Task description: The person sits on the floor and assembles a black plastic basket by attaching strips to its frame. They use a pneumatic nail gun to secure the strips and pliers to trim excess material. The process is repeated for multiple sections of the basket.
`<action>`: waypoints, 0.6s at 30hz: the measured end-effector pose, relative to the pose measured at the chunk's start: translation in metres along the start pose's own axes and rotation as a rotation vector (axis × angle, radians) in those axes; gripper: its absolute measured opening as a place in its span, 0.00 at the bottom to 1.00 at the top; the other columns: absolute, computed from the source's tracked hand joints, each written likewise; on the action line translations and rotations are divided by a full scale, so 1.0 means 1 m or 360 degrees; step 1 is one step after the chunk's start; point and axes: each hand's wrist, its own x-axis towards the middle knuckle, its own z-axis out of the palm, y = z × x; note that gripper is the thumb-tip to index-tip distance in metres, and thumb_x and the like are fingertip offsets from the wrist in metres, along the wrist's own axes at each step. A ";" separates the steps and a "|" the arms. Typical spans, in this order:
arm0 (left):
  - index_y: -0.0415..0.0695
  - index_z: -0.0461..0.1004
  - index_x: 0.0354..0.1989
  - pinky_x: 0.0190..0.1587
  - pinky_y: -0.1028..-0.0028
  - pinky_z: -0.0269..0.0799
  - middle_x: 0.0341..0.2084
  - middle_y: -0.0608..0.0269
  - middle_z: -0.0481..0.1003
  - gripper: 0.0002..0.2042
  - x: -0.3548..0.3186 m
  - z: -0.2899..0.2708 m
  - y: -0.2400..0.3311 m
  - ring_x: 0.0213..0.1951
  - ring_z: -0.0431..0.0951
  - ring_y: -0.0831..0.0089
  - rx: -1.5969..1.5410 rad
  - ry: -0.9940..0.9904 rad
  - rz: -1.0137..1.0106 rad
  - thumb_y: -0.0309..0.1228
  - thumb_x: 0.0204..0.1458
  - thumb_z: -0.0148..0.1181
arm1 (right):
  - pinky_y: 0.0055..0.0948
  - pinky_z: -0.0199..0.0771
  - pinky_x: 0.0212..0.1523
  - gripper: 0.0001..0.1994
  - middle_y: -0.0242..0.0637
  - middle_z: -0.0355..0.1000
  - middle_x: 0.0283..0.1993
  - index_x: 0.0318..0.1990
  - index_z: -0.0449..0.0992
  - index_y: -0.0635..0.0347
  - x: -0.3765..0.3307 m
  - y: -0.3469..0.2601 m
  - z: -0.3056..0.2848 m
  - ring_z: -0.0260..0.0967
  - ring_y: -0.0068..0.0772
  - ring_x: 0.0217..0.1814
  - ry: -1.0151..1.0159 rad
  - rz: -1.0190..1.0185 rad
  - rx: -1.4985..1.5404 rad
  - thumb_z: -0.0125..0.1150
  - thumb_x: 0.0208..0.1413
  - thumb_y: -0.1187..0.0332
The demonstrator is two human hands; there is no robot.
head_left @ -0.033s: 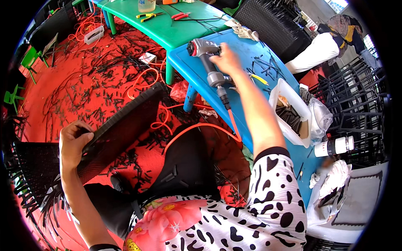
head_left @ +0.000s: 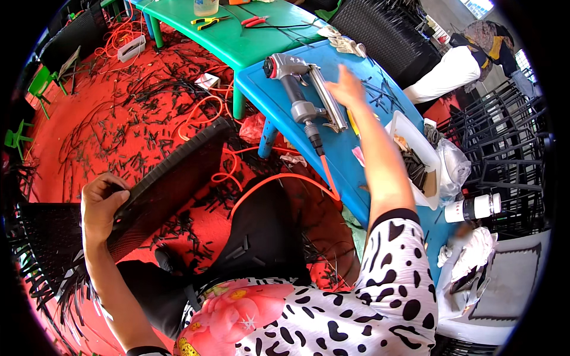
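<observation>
My left hand (head_left: 102, 204) pinches the near end of a black woven rattan panel (head_left: 173, 161), which slants across my lap. Over the blue table (head_left: 255, 83), my right hand (head_left: 348, 90) has its thumb and forefinger apart and holds nothing I can see; motion blurs it slightly. Just left of that hand lies a grey and black air stapler (head_left: 292, 89), its long silver magazine toward my fingers. An orange air hose (head_left: 285, 177) runs from its handle end down across my leg. Something yellow, partly hidden by my forearm, shows beside the magazine.
An open white bin (head_left: 436, 163) of dark strips stands right of my forearm. Yellow pliers (head_left: 208, 22), red pliers (head_left: 254, 21) and gloves (head_left: 344, 43) lie farther back. Black offcuts and hose loops litter the red floor (head_left: 119, 118). Another person's white-clothed leg (head_left: 445, 74) is at right.
My right hand has come off the air stapler and moved to the right, uncovering the magazine. My left hand still grips the rattan panel.
</observation>
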 end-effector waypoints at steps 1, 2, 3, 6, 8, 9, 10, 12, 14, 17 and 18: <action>0.36 0.74 0.30 0.29 0.84 0.60 0.25 0.69 0.73 0.06 0.001 -0.002 -0.004 0.26 0.66 0.87 0.0041 -0.0003 0.0068 0.15 0.43 0.56 | 0.44 0.68 0.57 0.35 0.54 0.69 0.56 0.58 0.64 0.65 0.002 0.030 -0.011 0.67 0.50 0.59 0.0041 0.0067 -0.0097 0.66 0.46 0.52; 0.36 0.74 0.29 0.30 0.84 0.60 0.25 0.69 0.73 0.06 0.002 -0.002 -0.005 0.26 0.66 0.87 0.0070 0.0009 0.0072 0.15 0.43 0.56 | 0.43 0.68 0.58 0.39 0.53 0.69 0.57 0.58 0.65 0.66 -0.002 0.051 -0.017 0.67 0.50 0.59 -0.0149 0.0180 -0.0245 0.68 0.42 0.49; 0.36 0.74 0.29 0.30 0.83 0.60 0.25 0.70 0.72 0.05 0.002 -0.002 -0.005 0.26 0.66 0.87 0.0102 0.0026 0.0073 0.16 0.43 0.56 | 0.41 0.68 0.58 0.42 0.54 0.68 0.58 0.58 0.65 0.66 -0.014 0.065 -0.019 0.67 0.50 0.60 -0.0163 0.0212 -0.0230 0.70 0.39 0.46; 0.36 0.74 0.29 0.30 0.82 0.61 0.23 0.70 0.71 0.04 0.004 -0.005 -0.003 0.26 0.66 0.86 0.0301 0.0040 0.0059 0.19 0.43 0.57 | 0.37 0.61 0.64 0.51 0.57 0.60 0.65 0.66 0.56 0.69 -0.018 0.102 0.000 0.60 0.49 0.67 -0.0603 0.0327 -0.0286 0.69 0.38 0.45; 0.36 0.75 0.29 0.30 0.80 0.62 0.20 0.71 0.70 0.05 0.000 -0.008 0.003 0.26 0.67 0.84 0.0418 0.0072 0.0083 0.24 0.44 0.57 | 0.36 0.62 0.63 0.51 0.56 0.61 0.64 0.65 0.59 0.68 -0.012 0.117 0.014 0.61 0.49 0.66 -0.0588 0.0341 -0.0322 0.70 0.35 0.43; 0.37 0.76 0.29 0.30 0.80 0.62 0.21 0.71 0.71 0.06 -0.005 -0.009 0.004 0.26 0.68 0.84 0.0440 0.0121 0.0186 0.26 0.45 0.58 | 0.36 0.64 0.62 0.49 0.55 0.65 0.62 0.62 0.64 0.67 -0.019 0.093 0.005 0.64 0.49 0.64 -0.0529 0.0341 -0.0245 0.70 0.34 0.42; 0.37 0.76 0.30 0.31 0.79 0.64 0.22 0.70 0.72 0.07 -0.002 -0.007 0.008 0.27 0.69 0.83 0.0487 0.0056 0.0134 0.27 0.45 0.60 | 0.38 0.67 0.58 0.44 0.55 0.69 0.57 0.57 0.69 0.66 -0.016 0.123 0.016 0.67 0.51 0.59 -0.0347 0.0251 -0.0169 0.70 0.34 0.43; 0.38 0.77 0.31 0.31 0.79 0.64 0.21 0.70 0.73 0.07 -0.001 -0.009 0.004 0.26 0.69 0.83 0.0383 0.0055 0.0190 0.29 0.46 0.61 | 0.43 0.69 0.54 0.38 0.53 0.73 0.50 0.51 0.73 0.63 -0.014 0.129 0.019 0.71 0.52 0.54 0.0019 0.0297 -0.0207 0.71 0.34 0.46; 0.37 0.76 0.31 0.37 0.80 0.65 0.25 0.68 0.75 0.07 0.000 -0.011 0.004 0.31 0.71 0.82 0.0433 -0.0020 0.0142 0.27 0.47 0.59 | 0.45 0.68 0.53 0.28 0.51 0.73 0.50 0.50 0.74 0.61 -0.001 0.147 0.010 0.71 0.53 0.52 0.0341 0.0244 -0.0108 0.63 0.45 0.51; 0.37 0.75 0.30 0.34 0.81 0.63 0.27 0.67 0.75 0.03 -0.005 -0.012 -0.009 0.29 0.69 0.83 0.0129 0.0014 0.0099 0.20 0.48 0.58 | 0.41 0.70 0.50 0.24 0.47 0.74 0.46 0.49 0.73 0.63 -0.009 0.053 -0.020 0.72 0.49 0.48 0.0591 -0.0377 0.0206 0.61 0.47 0.56; 0.37 0.75 0.30 0.34 0.81 0.63 0.27 0.67 0.75 0.02 -0.005 -0.010 -0.010 0.28 0.68 0.84 0.0114 0.0012 0.0143 0.20 0.48 0.58 | 0.40 0.70 0.48 0.23 0.46 0.74 0.45 0.48 0.73 0.63 -0.029 0.011 -0.026 0.73 0.47 0.47 0.0622 -0.0740 0.0447 0.62 0.47 0.58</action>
